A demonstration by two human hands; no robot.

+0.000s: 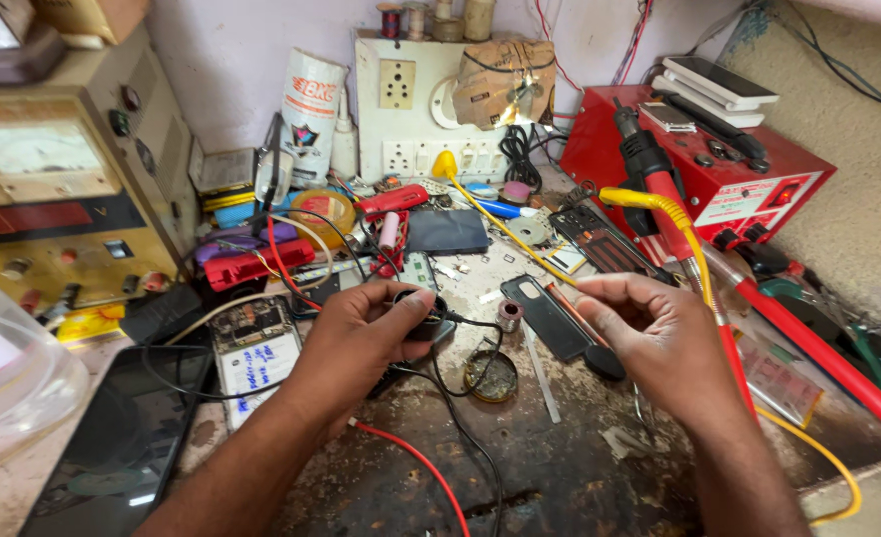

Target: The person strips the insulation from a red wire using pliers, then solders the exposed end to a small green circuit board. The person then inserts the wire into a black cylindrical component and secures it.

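My left hand [356, 338] is shut on a small black cylindrical part [422, 314], held just above the bench at centre. A thin black wire [465, 343] runs from that part and loops down over the worn tabletop. My right hand [649, 343] hovers a short way to the right with its fingers curled and thumb and forefinger pinched together; nothing shows between them. Under its fingertips lie a black phone back piece [545, 316] and a small black oval piece [604, 361].
A round flux tin [490, 376] sits between my hands. An opened phone [251, 348] and a dark tablet [122, 438] lie at left, beside a beige power supply [52, 189]. A red soldering station [699, 149], yellow cable [659, 204] and red-handled iron [798, 338] crowd the right.
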